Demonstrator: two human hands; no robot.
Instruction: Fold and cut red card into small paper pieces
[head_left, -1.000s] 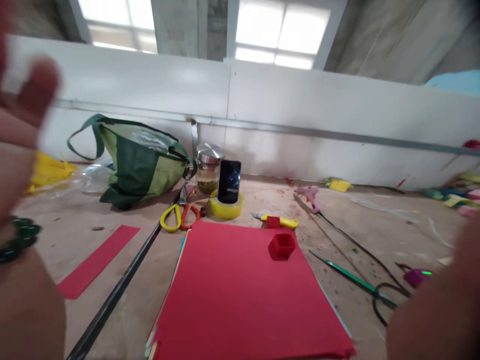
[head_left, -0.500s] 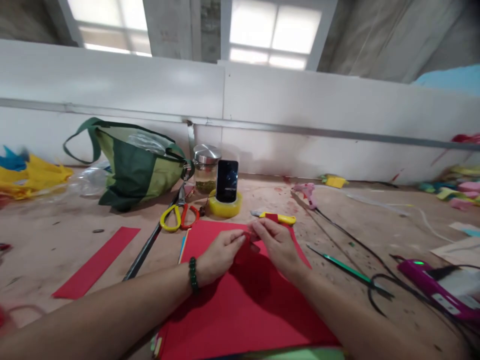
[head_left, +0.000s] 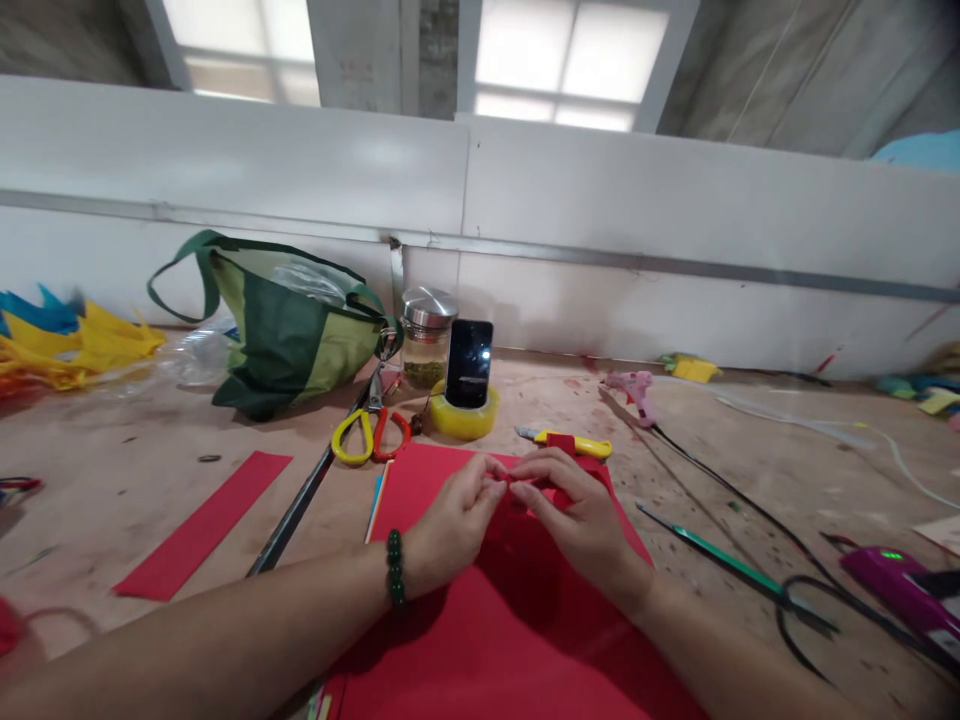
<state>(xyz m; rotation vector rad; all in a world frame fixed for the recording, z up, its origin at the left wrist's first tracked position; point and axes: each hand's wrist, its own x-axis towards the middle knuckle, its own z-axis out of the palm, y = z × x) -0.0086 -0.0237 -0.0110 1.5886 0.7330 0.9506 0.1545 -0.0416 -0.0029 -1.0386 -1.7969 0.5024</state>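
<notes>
Over the flat red rectangular sheet [head_left: 510,640], left hand [head_left: 450,515] and right hand [head_left: 581,510] meet, curled fingers [head_left: 555,468] apparently pinching a small red piece [head_left: 509,481], largely hidden.

The stained tabletop [head_left: 67,520] bears a red-topped stack of sheets [head_left: 517,640]; to its left, a red strip [head_left: 206,525] and scissors [head_left: 374,401]; farther back, a green tote bag [head_left: 289,345], a lidded glass jar [head_left: 425,350] and a tape roll [head_left: 469,423]; rightward, a pink glue gun [head_left: 637,390] and a purple device [head_left: 896,588]
</notes>
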